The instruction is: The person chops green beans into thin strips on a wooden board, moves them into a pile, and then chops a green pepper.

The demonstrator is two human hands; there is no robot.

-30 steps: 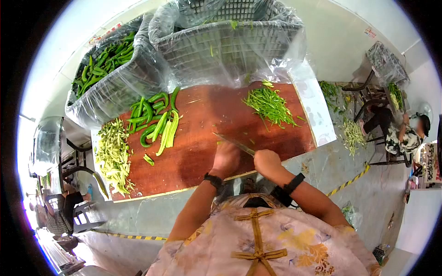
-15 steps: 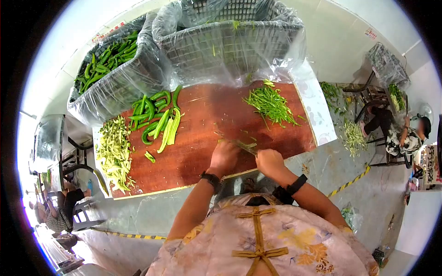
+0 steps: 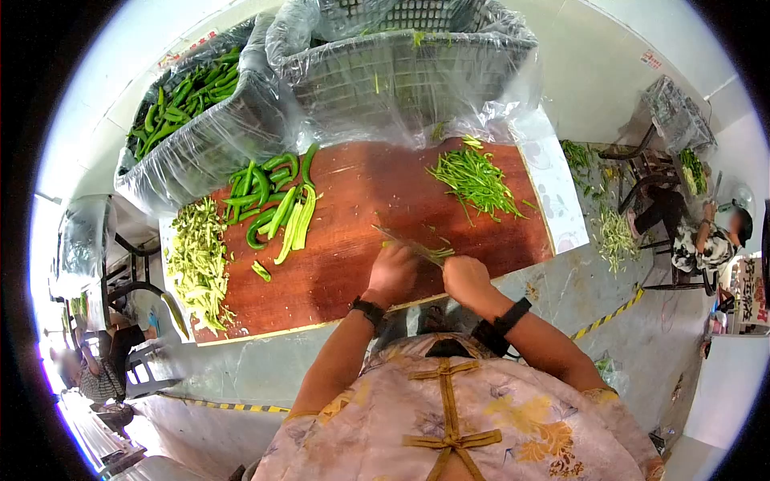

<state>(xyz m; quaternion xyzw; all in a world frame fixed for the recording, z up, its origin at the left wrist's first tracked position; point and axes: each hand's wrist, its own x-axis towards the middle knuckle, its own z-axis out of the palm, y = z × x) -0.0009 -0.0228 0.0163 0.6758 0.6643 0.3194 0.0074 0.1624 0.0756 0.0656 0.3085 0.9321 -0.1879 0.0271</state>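
Observation:
My right hand is closed around the handle of a knife near the front edge of the red-brown board. The thin blade, blurred, slants up and left past my left hand. That hand is bent down close to the blade with its fingers curled; whatever is under them is hidden. Green slivers lie beside the blade. To the left are whole green peppers and split pale-green pepper halves. A heap of thin green shreds lies at the right.
Pale chopped pieces are piled on the board's left end. Behind it stand a plastic-lined crate of green peppers and another lined crate. One person sits at far right, another at far left. Yellow-black tape marks the floor.
My right hand and the knife have shifted very slightly to the left. My left hand stays in nearly the same spot. The piles look unchanged.

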